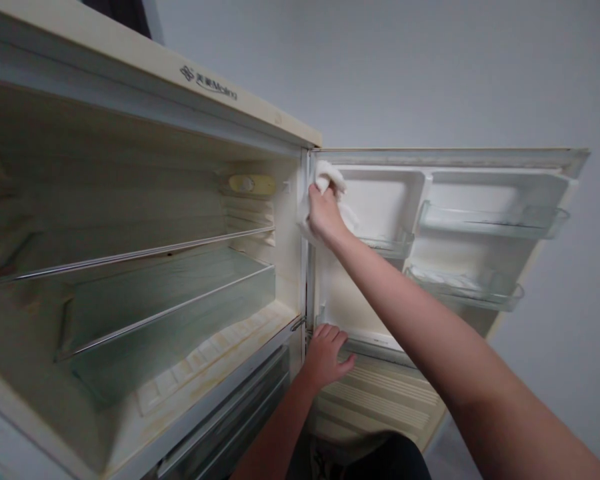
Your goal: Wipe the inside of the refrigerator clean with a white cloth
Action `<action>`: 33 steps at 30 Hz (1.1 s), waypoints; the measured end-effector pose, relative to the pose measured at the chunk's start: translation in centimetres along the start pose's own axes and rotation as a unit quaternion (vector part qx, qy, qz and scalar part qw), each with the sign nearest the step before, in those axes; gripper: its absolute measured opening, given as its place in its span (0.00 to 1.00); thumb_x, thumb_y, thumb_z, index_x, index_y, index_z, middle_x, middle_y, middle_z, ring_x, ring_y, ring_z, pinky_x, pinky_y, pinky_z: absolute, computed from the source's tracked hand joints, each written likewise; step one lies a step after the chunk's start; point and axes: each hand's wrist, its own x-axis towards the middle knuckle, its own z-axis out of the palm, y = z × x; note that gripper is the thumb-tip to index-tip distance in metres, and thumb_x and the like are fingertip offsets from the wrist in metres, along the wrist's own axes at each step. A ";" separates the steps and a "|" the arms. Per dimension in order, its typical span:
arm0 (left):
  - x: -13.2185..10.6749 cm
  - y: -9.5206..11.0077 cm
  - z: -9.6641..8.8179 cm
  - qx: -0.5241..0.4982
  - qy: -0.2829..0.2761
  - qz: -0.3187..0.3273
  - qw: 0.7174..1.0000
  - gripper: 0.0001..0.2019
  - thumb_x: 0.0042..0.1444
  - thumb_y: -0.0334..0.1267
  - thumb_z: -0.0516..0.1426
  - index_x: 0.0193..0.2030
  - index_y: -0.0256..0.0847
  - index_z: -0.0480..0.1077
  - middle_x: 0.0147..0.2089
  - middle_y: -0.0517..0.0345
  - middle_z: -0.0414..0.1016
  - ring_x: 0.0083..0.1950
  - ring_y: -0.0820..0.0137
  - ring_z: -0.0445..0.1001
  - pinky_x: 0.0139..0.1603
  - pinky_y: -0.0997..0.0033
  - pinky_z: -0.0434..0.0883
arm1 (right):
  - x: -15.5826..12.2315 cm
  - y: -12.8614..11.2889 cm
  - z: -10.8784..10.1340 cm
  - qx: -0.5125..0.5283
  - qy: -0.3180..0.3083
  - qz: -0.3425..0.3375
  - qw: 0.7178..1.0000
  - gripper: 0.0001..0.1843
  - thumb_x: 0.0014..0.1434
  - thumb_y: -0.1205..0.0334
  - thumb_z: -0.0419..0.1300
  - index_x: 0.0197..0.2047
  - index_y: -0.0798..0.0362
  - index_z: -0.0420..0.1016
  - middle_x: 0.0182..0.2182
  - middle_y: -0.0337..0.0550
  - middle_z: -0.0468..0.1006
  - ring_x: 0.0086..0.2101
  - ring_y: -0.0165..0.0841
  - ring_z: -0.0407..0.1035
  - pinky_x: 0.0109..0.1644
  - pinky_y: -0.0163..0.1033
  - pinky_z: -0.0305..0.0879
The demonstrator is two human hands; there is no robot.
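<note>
white cloth (329, 175), probably light, limp and best held bunched; the right hand (326, 212) grips it by the fridge door (343, 300), the left hand (326, 353) loosely open below.

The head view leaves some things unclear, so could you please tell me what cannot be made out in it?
All in the head view:
Part of the white cloth: hidden behind the right hand.
Palm of the left hand: hidden by the back of that hand.
Dark object above the refrigerator: cut off by the top edge.
Any markings on the dial: too small and blurred.
</note>
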 end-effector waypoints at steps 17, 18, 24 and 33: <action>-0.6 -0.7 -0.4 -0.003 0.014 0.016 1.000 0.11 0.54 0.43 0.63 0.40 0.43 0.68 0.38 0.56 0.72 0.44 0.60 0.70 0.53 0.56 0.66 | -3.1 12.0 -9.7 -0.304 -0.165 -0.264 0.900 0.45 0.58 0.51 0.65 0.74 0.54 0.55 0.75 0.56 0.37 0.73 0.54 0.33 0.72 0.61 0.38; -0.7 -0.7 -0.4 -0.004 0.016 0.016 1.000 0.11 0.54 0.43 0.63 0.40 0.43 0.68 0.38 0.56 0.72 0.44 0.60 0.70 0.53 0.56 0.66 | -3.2 12.2 -9.9 -0.307 -0.168 -0.265 0.898 0.43 0.60 0.50 0.63 0.73 0.54 0.56 0.75 0.56 0.38 0.73 0.54 0.34 0.72 0.61 0.37; -0.7 -0.7 -0.5 -0.002 0.014 0.024 1.000 0.10 0.55 0.43 0.62 0.40 0.43 0.68 0.38 0.56 0.72 0.44 0.60 0.69 0.53 0.56 0.66 | -3.5 14.0 -10.6 -0.252 -0.169 -0.253 0.919 0.33 0.67 0.43 0.52 0.69 0.51 0.65 0.75 0.50 0.44 0.72 0.52 0.37 0.71 0.65 0.41; -0.6 -1.0 -0.7 0.001 0.000 0.033 0.999 0.09 0.58 0.43 0.61 0.40 0.43 0.68 0.38 0.57 0.72 0.45 0.61 0.69 0.54 0.57 0.65 | -5.4 12.3 -12.8 -0.287 -0.233 -0.106 0.923 0.20 0.53 0.54 0.68 0.46 0.56 0.81 0.65 0.60 0.67 0.60 0.62 0.65 0.61 0.72 0.57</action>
